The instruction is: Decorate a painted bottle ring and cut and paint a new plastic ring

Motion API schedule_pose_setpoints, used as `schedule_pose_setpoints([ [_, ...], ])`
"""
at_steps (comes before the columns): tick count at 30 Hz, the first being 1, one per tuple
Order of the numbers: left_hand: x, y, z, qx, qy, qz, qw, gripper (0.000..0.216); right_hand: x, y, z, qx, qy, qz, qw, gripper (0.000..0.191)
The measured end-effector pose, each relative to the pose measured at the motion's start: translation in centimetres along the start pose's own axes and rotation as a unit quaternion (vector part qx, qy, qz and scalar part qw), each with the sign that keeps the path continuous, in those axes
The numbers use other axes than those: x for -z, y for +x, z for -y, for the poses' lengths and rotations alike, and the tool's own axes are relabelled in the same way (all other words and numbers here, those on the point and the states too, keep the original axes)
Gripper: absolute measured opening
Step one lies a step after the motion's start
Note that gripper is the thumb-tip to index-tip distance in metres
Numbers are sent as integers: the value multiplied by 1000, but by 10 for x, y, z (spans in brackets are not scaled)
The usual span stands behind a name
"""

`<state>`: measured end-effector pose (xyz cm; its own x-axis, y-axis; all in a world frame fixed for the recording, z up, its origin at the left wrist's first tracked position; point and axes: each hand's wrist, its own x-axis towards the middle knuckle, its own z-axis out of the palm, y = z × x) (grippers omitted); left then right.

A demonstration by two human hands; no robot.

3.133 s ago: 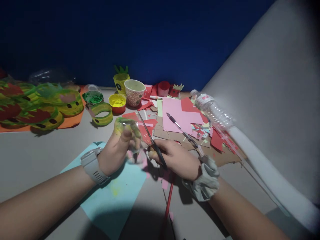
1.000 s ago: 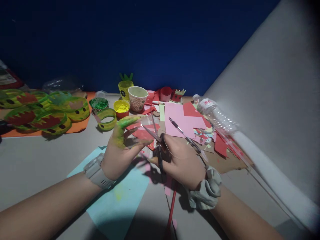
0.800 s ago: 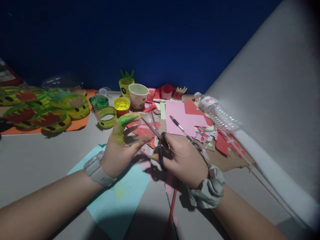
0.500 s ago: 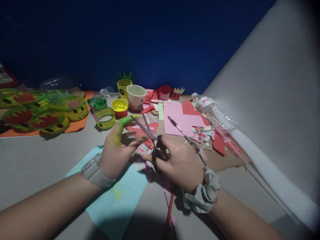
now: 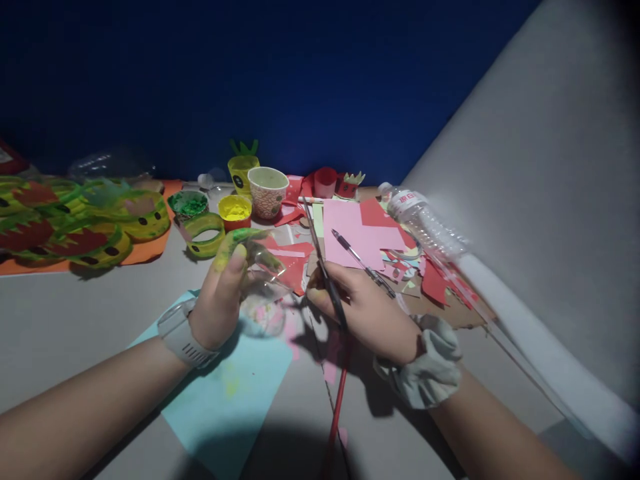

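Observation:
My left hand (image 5: pixel 223 287), its fingers smeared with green and yellow paint, is closed around a clear piece of plastic bottle (image 5: pixel 265 310). The plastic is see-through, so its full outline is hard to make out. In my right hand (image 5: pixel 363 307) is a pair of scissors (image 5: pixel 323 260) with black handles. The blades point up and away from me, edge-on, just right of the plastic and apart from it. Beneath my left hand and wrist lies a light blue sheet (image 5: pixel 235 393) with a yellow smear.
Painted yellow-green rings (image 5: pixel 145 217) sit on orange paper at left. A green paint cup (image 5: pixel 188 205), a yellow paint cup (image 5: pixel 235 212) and a patterned paper cup (image 5: pixel 268 193) stand behind. At right are pink paper (image 5: pixel 345 220), a pen (image 5: pixel 363 262), paper scraps and a plastic bottle (image 5: pixel 425 223).
My right hand has moved slightly right and turned the scissors upright; their spread blades now appear together. My left hand has rotated, bringing its thumb and the clear plastic into plainer view.

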<state>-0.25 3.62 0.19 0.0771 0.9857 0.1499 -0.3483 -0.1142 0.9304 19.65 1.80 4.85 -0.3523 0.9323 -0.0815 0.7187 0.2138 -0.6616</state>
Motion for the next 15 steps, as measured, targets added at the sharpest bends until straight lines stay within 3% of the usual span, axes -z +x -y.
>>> schedule_pose_setpoints([
  [6,-3,1,-4,69,-27,-7,997,37,6,1,-6,-18,32,118,992,40],
  [10,-2,1,-4,72,-10,30,997,41,5,3,-4,-26,6,131,991,43],
  [15,-6,1,-8,131,-73,13,989,34,4,5,-5,-12,-65,120,991,43],
])
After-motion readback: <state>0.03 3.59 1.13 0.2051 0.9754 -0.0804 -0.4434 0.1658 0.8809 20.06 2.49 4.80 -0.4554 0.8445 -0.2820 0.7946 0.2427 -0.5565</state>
